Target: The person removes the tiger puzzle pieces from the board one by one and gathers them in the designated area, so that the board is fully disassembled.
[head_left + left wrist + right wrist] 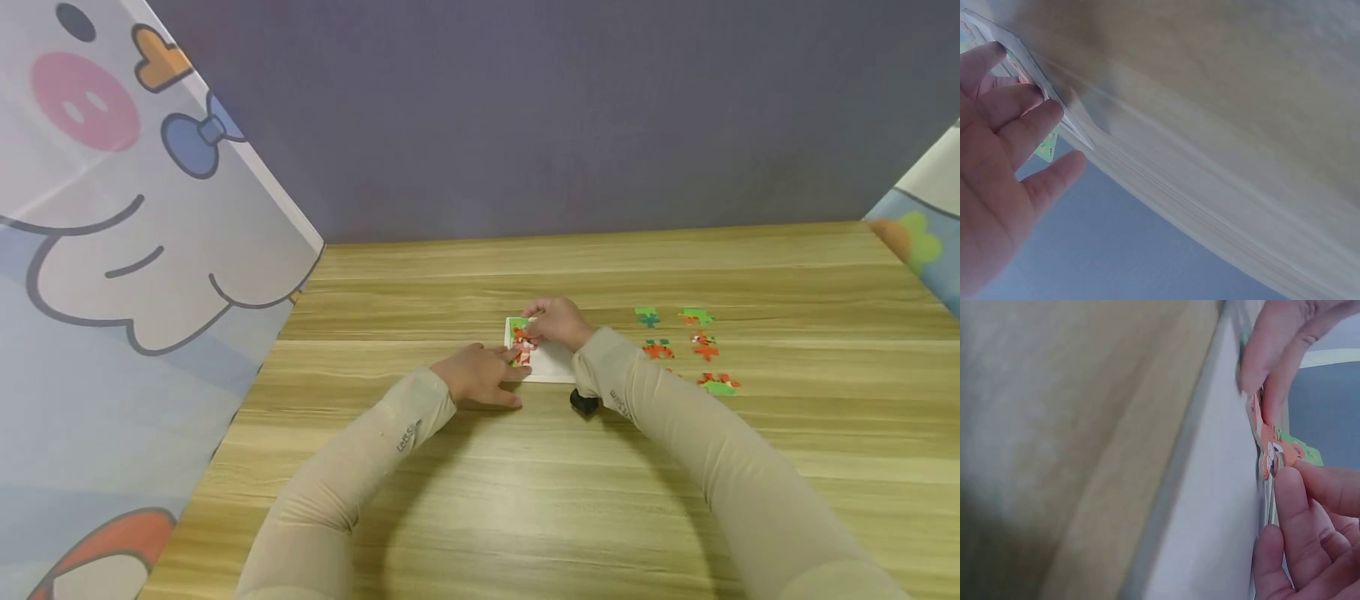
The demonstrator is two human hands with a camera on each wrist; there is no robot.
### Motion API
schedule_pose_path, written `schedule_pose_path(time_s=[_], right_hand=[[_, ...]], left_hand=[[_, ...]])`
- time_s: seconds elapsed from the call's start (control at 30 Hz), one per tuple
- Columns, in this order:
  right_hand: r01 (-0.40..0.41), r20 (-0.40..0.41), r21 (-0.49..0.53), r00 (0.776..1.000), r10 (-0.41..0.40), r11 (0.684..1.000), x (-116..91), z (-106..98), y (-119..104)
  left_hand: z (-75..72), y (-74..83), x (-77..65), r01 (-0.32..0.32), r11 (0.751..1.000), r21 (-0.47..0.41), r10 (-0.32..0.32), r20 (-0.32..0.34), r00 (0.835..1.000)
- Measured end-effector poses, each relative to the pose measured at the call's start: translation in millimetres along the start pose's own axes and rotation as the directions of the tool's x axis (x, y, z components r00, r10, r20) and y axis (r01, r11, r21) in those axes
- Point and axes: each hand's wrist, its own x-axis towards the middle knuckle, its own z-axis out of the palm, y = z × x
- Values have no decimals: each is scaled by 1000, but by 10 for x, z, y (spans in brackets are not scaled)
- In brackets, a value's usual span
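Observation:
A white puzzle board [553, 367] lies on the table, with joined puzzle pieces [525, 357] showing an orange and green picture along its left side. My left hand [480, 377] lies at the board's lower left, fingers extended, its fingertips pressing on the pieces. From the upper right, my right hand [558, 323] pinches a puzzle piece [1302, 451], orange and green, between thumb and fingers. That piece stands tilted up from the board in the right wrist view. In the left wrist view, a green corner [1049, 147] shows past the left fingers [1029, 128].
To the right lie several loose puzzle pieces [705, 345] in rough columns, partly hidden by the right sleeve. A small black object [583, 402] sits beneath the right wrist. A grey wall [562, 125] rises behind the wooden table [420, 283], and a cartoon-printed panel [150, 250] stands left.

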Motion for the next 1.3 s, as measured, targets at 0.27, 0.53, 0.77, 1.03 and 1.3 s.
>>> schedule_pose_path(time_s=[0.27,0.53,0.77,1.03,1.3], right_hand=[[74,-7,-161,997,-76,984,-20,16,-23],[19,6,-55,1000,-18,998,-8,9,7],[61,51,-70,997,-57,996,12,-5,21],[180,62,-153,983,-172,972,-2,-78,-3],[144,97,-96,986,-134,985,-14,-169,36]], left_hand=[[-6,2,0,-1,1000,4,1,-11,1000],[-3,-10,7,1,1000,1,-1,-4,1000],[3,-15,13,4,1000,-12,-4,-3,1000],[4,-9,34,12,1000,-23,-11,6,1000],[15,-28,33,23,999,-24,-23,14,1000]])
